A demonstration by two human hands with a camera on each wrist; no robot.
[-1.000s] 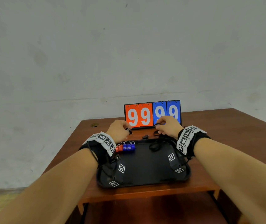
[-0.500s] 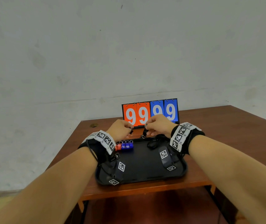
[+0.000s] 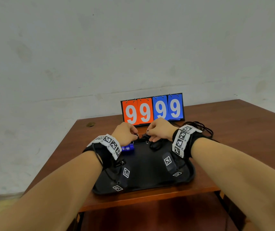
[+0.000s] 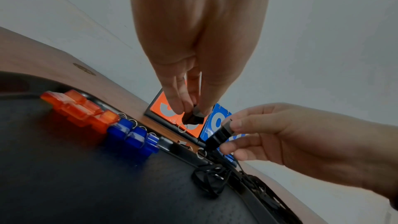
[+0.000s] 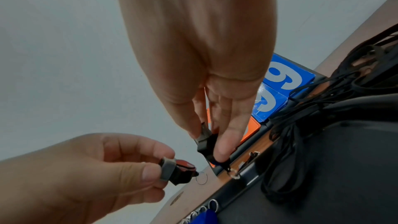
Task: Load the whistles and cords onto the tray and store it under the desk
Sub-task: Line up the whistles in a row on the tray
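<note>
Since a second ago, the right hand (image 3: 160, 129) has come in from beside the scoreboard (image 3: 152, 108) to meet the left hand (image 3: 125, 133) over the far rim of the tray (image 3: 143, 189). Each hand pinches a small black whistle: the left whistle (image 4: 192, 117) between thumb and fingertips, the right whistle (image 4: 217, 136) likewise, both with thin wire rings dangling. The tray is black, shallow and matte, with a raised lip, and sits at the worktop's (image 3: 233, 147) near edge, with bare wood open to the right. Orange whistles (image 4: 79, 108) and blue whistles (image 4: 133, 136), glossy translucent plastic, line its far left rim. A balled black cord (image 4: 210, 180) lies on the tray near the right hand. More loose black cords (image 3: 200, 127) sprawl on the wood behind the right wrist, close by the scoreboard.
</note>
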